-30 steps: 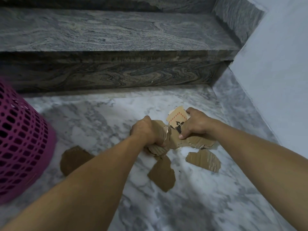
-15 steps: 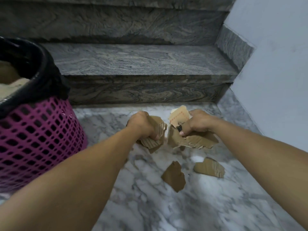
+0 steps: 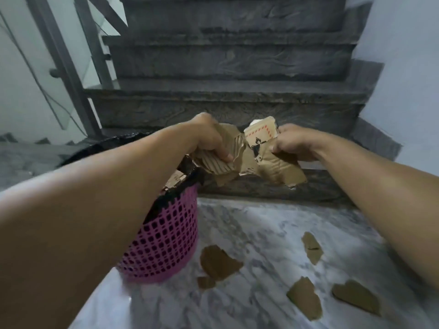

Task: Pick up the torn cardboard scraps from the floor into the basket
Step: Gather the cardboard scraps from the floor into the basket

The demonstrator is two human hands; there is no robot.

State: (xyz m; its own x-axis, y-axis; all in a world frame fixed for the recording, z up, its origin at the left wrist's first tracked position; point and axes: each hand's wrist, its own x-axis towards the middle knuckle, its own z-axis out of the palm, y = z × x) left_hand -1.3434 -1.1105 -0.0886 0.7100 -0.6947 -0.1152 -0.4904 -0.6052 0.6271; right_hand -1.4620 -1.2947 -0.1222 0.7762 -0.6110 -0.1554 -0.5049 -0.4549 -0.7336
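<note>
**Two handfuls of scraps held by the basket rim**

A crumpled corrugated bunch (image 3: 217,166) is gripped in the curled left hand (image 3: 209,136); a printed bunch (image 3: 268,160) is pinched by the right hand (image 3: 288,144). Both are held just right of the pink basket (image 3: 166,243). Cardboard is judged light, bendable, non-slippery; any edge can be pinched. Loose scraps (image 3: 218,261) are left on the marble floor (image 3: 261,222), nearer.

Brown torn scraps (image 3: 219,261) lie beside pink basket (image 3: 164,243).
</note>
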